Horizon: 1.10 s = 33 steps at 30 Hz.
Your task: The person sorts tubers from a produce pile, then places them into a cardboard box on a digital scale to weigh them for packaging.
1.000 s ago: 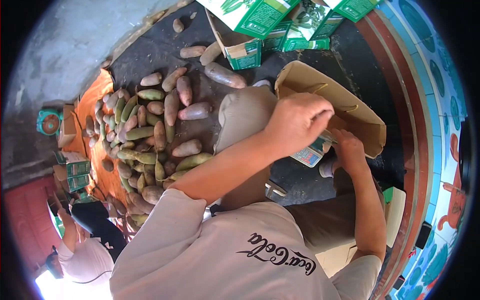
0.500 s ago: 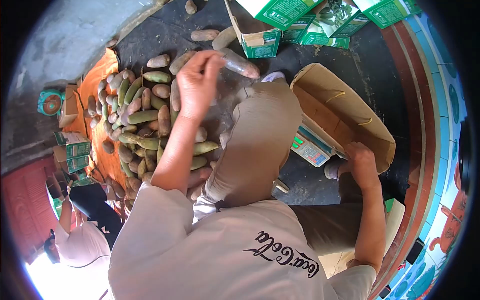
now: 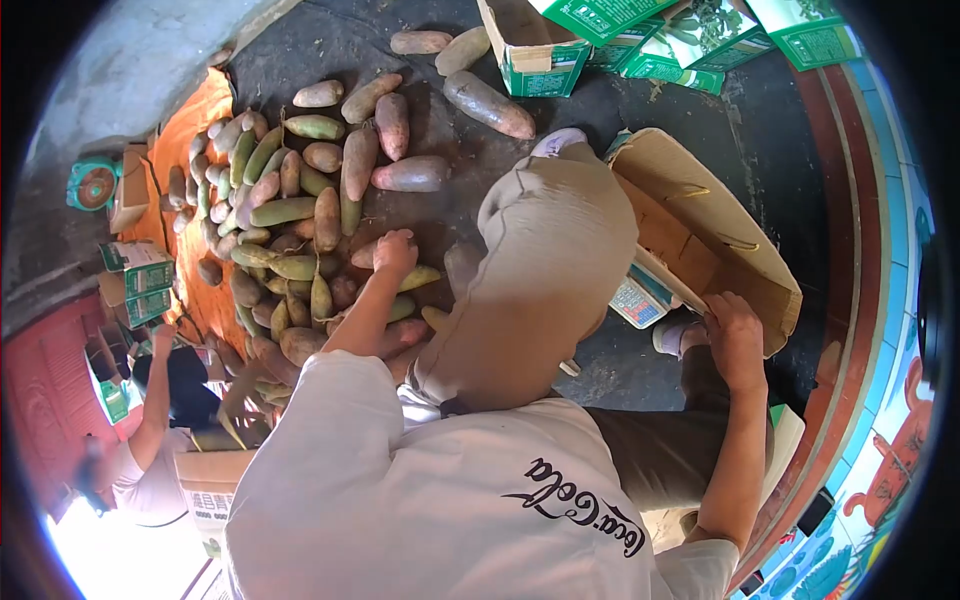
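Observation:
My left hand (image 3: 395, 254) is low over the near right part of a pile of long green and reddish-brown radishes (image 3: 285, 212). Its fingers are bent beside a reddish radish (image 3: 364, 256); whether they grip it is hard to tell. On the right, my right hand (image 3: 733, 328) has its fingers closed on the near edge of an open cardboard box (image 3: 740, 205). The box is tilted over a digital scale (image 3: 640, 300), and the scale's keypad shows partly beside my knee.
Green and white cartons (image 3: 700, 40) stand at the top right. A large radish (image 3: 489, 105) lies beyond my knee. At the lower left another person (image 3: 150, 440) is beside a carton (image 3: 212, 480). A teal round device (image 3: 95, 186) sits at the far left.
My left hand has come down and back from above the far radishes to the near part of the pile. My right hand stays at the box. A carton now shows beside the other person.

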Each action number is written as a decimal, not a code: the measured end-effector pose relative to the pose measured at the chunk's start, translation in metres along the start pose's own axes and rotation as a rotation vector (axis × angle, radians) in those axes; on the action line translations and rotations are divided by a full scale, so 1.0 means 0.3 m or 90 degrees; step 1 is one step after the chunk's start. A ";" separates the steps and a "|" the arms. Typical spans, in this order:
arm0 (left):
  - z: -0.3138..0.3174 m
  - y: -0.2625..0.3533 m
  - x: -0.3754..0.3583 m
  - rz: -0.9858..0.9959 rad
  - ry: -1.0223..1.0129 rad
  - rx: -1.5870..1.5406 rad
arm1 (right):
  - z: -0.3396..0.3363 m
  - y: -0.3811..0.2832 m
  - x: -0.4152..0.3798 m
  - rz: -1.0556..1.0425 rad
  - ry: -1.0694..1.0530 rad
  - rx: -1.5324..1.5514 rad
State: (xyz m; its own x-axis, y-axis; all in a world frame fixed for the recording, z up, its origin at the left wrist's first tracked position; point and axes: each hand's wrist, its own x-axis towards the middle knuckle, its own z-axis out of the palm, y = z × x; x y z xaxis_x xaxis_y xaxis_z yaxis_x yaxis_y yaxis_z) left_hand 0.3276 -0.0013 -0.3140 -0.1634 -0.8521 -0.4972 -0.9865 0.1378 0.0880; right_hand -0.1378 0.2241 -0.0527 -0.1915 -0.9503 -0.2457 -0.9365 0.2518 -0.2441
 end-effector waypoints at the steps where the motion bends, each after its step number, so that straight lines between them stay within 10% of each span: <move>1: -0.011 0.011 -0.014 -0.033 -0.080 0.004 | -0.005 -0.002 -0.001 -0.002 -0.003 0.017; 19: 0.065 0.016 0.062 0.096 -0.117 0.433 | 0.029 -0.015 0.026 0.000 -0.013 -0.013; 33: -0.199 0.019 -0.042 -0.079 0.035 0.012 | 0.058 -0.044 0.039 -0.034 -0.004 -0.060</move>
State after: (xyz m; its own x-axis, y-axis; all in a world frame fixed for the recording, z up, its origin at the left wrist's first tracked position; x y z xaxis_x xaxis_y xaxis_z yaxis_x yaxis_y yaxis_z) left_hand 0.3243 -0.0199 -0.2557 -0.0407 -0.8896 -0.4548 -0.9991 0.0393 0.0126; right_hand -0.1225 0.2129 -0.0686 -0.1390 -0.9605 -0.2412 -0.9688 0.1823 -0.1679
